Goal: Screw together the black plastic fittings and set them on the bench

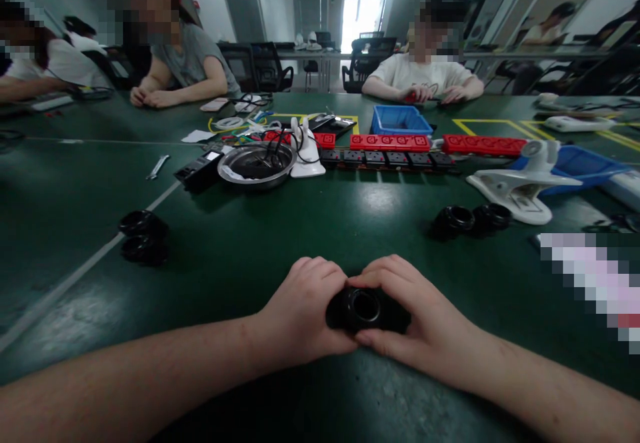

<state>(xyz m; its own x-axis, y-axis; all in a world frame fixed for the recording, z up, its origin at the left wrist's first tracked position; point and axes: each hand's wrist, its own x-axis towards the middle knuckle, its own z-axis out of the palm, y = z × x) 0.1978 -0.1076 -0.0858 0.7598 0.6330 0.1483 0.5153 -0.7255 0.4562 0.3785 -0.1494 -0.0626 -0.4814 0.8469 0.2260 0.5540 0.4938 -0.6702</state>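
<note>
Near the front of the table, both hands are around a glossy black tubular fitting [364, 306] with a round opening facing up toward me. My left hand [313, 306] is closed on its left side. My right hand [417, 313] curves around from the right, fingertips at its upper edge and thumb at its lower edge. Part of the fitting is hidden by my fingers. Two similar black fittings [143, 236] lie together at the left. Another pair of black fittings [454, 220] sits at the right, side by side.
Farther back are a metal bowl [257, 180] with black cable, a white clip stand [307, 153], red socket strips [390, 142], a blue bin [401, 120] and a wrench [158, 167]. A white clamp base [525, 186] stands at right. Two people sit opposite.
</note>
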